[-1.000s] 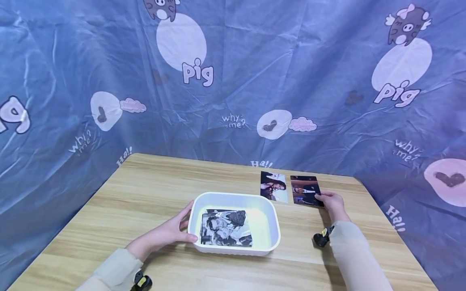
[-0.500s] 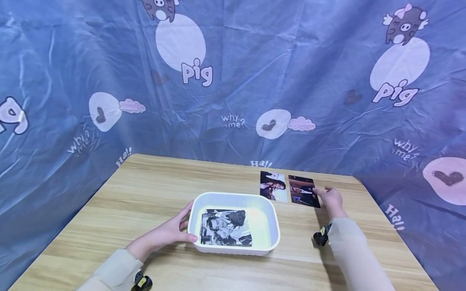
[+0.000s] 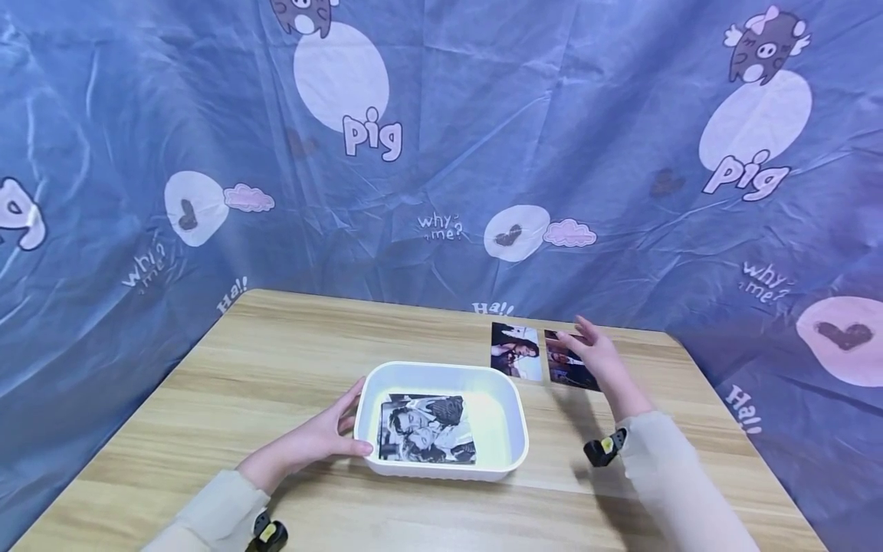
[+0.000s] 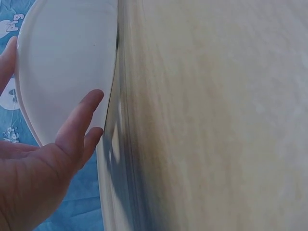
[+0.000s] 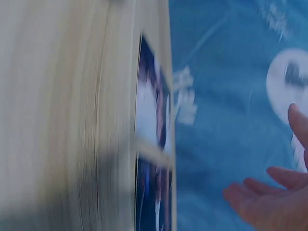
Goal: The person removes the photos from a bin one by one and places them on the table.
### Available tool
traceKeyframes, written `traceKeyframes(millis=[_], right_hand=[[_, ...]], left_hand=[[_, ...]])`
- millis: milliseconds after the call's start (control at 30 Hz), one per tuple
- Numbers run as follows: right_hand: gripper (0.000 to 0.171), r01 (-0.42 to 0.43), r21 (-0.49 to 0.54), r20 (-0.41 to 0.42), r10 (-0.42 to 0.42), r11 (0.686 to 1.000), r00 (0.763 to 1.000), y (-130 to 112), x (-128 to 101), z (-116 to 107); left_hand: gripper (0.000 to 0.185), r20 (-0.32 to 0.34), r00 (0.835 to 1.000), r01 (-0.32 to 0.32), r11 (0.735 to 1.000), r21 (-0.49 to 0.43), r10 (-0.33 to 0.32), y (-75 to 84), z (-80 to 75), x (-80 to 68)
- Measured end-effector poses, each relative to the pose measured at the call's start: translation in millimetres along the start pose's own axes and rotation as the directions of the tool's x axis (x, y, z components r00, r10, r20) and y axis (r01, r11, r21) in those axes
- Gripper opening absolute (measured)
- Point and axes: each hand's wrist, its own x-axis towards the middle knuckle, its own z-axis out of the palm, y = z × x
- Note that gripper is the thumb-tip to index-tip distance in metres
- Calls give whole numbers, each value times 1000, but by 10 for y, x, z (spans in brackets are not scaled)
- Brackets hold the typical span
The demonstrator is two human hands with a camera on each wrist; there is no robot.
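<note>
The left hand [image 3: 313,441] rests open-fingered against the white tray [image 3: 509,418] (a black-and-white photo [image 3: 426,429] lies inside). The right hand [image 3: 599,354] hovers, fingers spread, over the dark photo [image 3: 560,366] on the table [image 3: 276,360].

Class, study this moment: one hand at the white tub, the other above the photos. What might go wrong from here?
1. The right hand hovers open over the dark photo, which lies flat on the table; flat prints are hard to lift and may slide.
2. It lies close beside the other photo, which may get nudged.
3. The left hand only rests against the tub, which might shift.
</note>
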Motion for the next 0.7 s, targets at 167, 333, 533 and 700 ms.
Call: traceKeyframes(millis=[167,333,533,700], right_hand=[[73,153,79,73,-159,985,985,-120,-161,306],[70,258,103,202,-274,961,940,-210,-327,642],[65,371,90,380,-376,924,845,-285,-444,1025],[64,500,-70,463,-416,863,783,-294,-481,1288]], left_hand=[[117,0,1000,0,1000,-8,0,3,6,-11],[117,-10,1000,11,1000,5,-11,12,7,-12],[117,-18,1000,18,1000,13,-17,24,6,-9],[117,-13,1000,11,1000,11,-11,20,5,-4]])
